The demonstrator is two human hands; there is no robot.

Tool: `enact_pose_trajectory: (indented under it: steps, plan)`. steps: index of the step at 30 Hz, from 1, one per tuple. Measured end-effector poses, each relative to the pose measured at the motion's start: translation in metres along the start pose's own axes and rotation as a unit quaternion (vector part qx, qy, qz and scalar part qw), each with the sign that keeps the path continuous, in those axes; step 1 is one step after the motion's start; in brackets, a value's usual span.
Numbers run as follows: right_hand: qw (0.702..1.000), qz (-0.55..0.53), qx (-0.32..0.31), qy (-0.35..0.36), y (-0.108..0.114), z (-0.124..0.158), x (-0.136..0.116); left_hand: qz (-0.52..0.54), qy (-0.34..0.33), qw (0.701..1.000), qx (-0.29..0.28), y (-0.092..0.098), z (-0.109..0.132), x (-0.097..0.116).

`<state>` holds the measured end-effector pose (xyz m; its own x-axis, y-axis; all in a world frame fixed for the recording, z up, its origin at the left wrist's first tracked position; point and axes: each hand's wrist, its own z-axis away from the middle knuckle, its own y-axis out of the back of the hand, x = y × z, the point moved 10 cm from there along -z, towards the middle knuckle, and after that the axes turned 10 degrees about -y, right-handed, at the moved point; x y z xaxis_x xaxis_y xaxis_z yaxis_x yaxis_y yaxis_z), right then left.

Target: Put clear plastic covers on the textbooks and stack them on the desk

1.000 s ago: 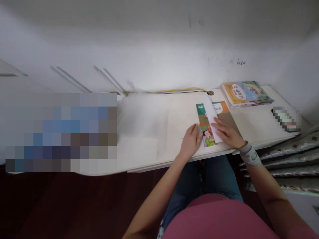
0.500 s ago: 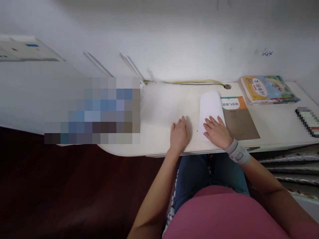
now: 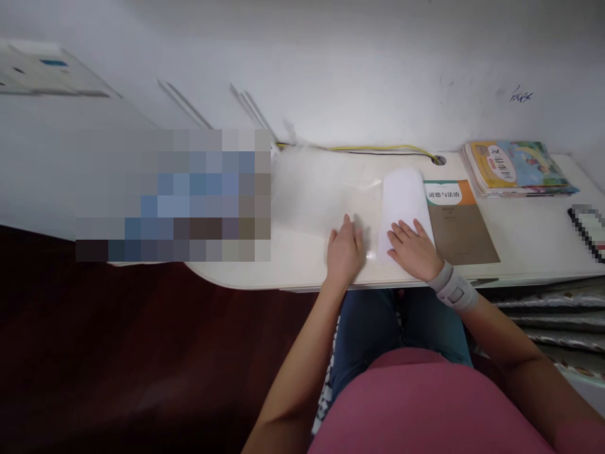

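Note:
A book [image 3: 463, 233] with a brown, orange and green cover lies on the white desk, its title in Chinese characters. A white sheet [image 3: 404, 195] covers its left side; whether this is a page or a folded flap I cannot tell. My right hand [image 3: 413, 249], with a grey wrist band, rests flat on the sheet, fingers spread. To the left of the sheet, a clear plastic film [image 3: 363, 195] shows by its glare. On that film lies my left hand [image 3: 347, 252], index finger stretched out and the other fingers slightly bent, with nothing visible in it.
A stack of colourful books [image 3: 520, 167] sits at the back right, and a phone [image 3: 588, 233] is at the right edge. Yellow and black cables [image 3: 373, 149] run along the wall into a desk hole [image 3: 439, 161]. Blurred blocks hide the left end of the desk.
Glare on the clear film now shows between my hands. My left hand has shifted slightly and its fingers are more bent. My right hand stays on the white sheet; the view has tilted a little.

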<state>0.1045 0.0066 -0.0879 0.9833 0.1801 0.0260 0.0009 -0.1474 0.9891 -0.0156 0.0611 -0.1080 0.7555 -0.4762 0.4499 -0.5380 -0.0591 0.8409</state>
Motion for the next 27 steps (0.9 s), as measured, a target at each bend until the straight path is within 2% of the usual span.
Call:
enact_pose_trajectory:
  steps: [6, 10, 13, 16, 19, 23, 27]
  plan:
    - [1.0, 0.018, -0.009, 0.011, -0.003, 0.01, -0.029, -0.075, -0.031, 0.996, -0.037, -0.003, 0.001, 0.012]
    - [0.998, 0.023, -0.052, 0.037, 0.002, 0.007, -0.036, -0.132, -0.06, 0.986, -0.082, -0.009, 0.003, 0.022]
    - [0.993, 0.019, -0.094, 0.065, 0.01, -0.019, -0.023, -0.147, -0.077, 0.981, -0.098, -0.01, 0.003, 0.026]
    - [0.994, 0.05, -0.07, 0.067, 0.019, -0.061, -0.001, -0.148, -0.079, 0.981, -0.097, -0.01, 0.003, 0.027]
    - [0.99, 0.071, -0.116, 0.042, -0.001, -0.091, 0.019, -0.146, -0.079, 0.981, -0.095, -0.009, 0.003, 0.028]
    - [0.989, 0.058, -0.136, 0.022, -0.027, -0.096, 0.024, -0.148, -0.079, 0.982, -0.091, -0.008, 0.004, 0.029]
    - [0.99, 0.054, -0.133, 0.004, -0.033, -0.09, 0.023, -0.144, -0.071, 0.982, -0.095, -0.009, 0.004, 0.028]
